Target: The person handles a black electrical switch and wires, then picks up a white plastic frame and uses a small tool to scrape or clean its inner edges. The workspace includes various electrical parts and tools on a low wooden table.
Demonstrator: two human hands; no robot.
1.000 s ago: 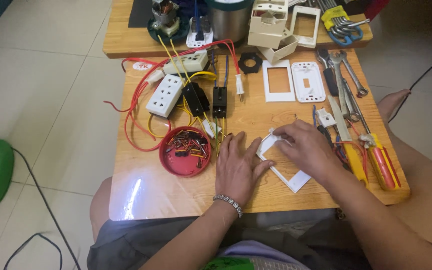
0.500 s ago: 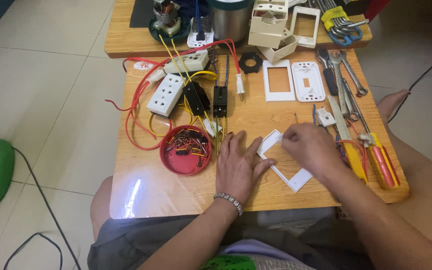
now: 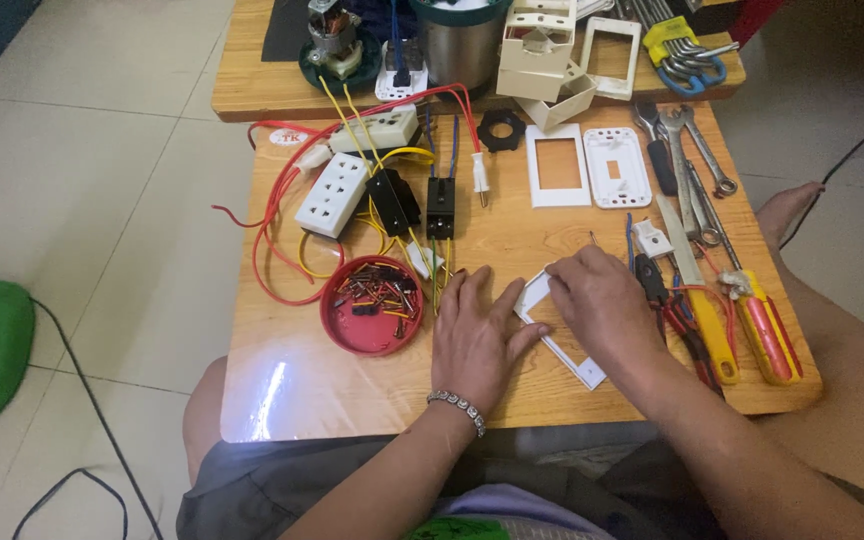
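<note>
Since a second ago: my right hand [image 3: 607, 305] slid slightly left over the frame, my left hand [image 3: 474, 335] barely shifted; everything else on the bench stayed put.

Light wooden table [image 3: 292, 385]: the work lies near its front edge, between my two hands.

Left hand: flat, fingers spread and relaxed, palm down on the wood, thumb tip touching the frame's inner edge. Pinning, not gripping.

Right hand: fingers curled down over the frame's upper right corner. Can't tell whether they pinch it or just press on it.

Thin white rectangular plastic switch-plate frame [image 3: 557, 345]: lies flat and skewed. My judgement: very light, stiff but brittle, with thin rails that would snap if twisted. Smooth, so it will skate on the wood. Best held by a corner or across two opposite rails, not mid-rail.

Red round plastic lid full of small screws and wire offcuts [image 3: 372, 318]: just left of my left hand, easy to knock.

Hidden: frame's top corner and my right fingertips, under the right hand. Lid contents too small to sort.
</note>
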